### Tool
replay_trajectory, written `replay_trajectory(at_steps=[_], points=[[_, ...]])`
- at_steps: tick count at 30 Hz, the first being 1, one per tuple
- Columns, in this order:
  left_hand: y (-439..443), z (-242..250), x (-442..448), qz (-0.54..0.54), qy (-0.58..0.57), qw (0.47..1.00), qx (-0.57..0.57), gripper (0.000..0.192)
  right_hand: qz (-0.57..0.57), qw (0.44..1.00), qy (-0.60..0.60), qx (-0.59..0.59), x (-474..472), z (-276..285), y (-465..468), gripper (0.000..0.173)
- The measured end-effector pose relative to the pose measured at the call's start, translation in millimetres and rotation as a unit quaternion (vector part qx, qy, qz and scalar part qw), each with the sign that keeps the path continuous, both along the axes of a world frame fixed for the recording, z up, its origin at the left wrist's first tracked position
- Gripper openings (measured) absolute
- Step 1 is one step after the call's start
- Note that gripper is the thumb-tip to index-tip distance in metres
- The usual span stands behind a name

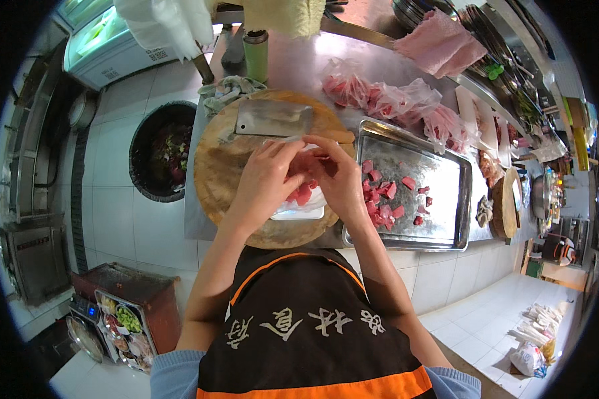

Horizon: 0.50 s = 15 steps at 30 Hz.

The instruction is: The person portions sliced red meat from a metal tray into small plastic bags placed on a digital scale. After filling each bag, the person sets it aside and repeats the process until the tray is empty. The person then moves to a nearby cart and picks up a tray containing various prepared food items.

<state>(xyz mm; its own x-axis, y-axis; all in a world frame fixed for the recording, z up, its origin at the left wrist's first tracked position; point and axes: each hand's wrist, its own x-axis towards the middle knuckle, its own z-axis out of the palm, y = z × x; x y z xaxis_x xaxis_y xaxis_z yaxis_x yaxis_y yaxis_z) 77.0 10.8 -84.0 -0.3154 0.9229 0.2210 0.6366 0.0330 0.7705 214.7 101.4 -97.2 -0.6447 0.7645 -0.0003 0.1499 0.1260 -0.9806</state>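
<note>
My left hand (pixel 274 172) and my right hand (pixel 337 174) meet over a digital scale (pixel 299 213) on the round wooden chopping block (pixel 219 199). Between them is raw red meat (pixel 303 192) in a thin clear plastic bag, its edge pinched by the fingers of both hands. The bag's lower part lies on the scale. Behind the hands, a cleaver blade (pixel 274 118) lies flat on the block. To the right, a metal tray (pixel 439 234) holds loose chunks of raw meat (pixel 385 190).
Several plastic bags of meat (pixel 404 102) lie behind the tray. A green canister (pixel 256 56) and a crumpled cloth (pixel 229 92) are behind the block. A black bin (pixel 162 149) with scraps stands on the floor at left. A pink cloth (pixel 439 42) hangs at the shelf edge.
</note>
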Motion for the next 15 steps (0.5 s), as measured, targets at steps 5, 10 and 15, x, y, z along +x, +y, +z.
replay_trajectory(at_steps=[5, 10, 15], points=[[-15.1, -26.6, -22.5, 0.119, 0.007, 0.993, -0.02, 0.043, -0.003, 0.986, -0.116, 0.122, 16.2, -17.2, 5.6, 0.015], [-13.4, -64.6, -12.8, 0.139, 0.014, 0.984, -0.114, 0.063, 0.031, 0.9, -0.264, 0.346, 11.3, -48.9, -4.9, 0.017], [-16.0, -72.2, -1.2, 0.1, -0.112, 0.982, -0.116, 0.061, 0.035, 0.888, -0.319, 0.328, 11.6, -61.6, -3.9, 0.022]])
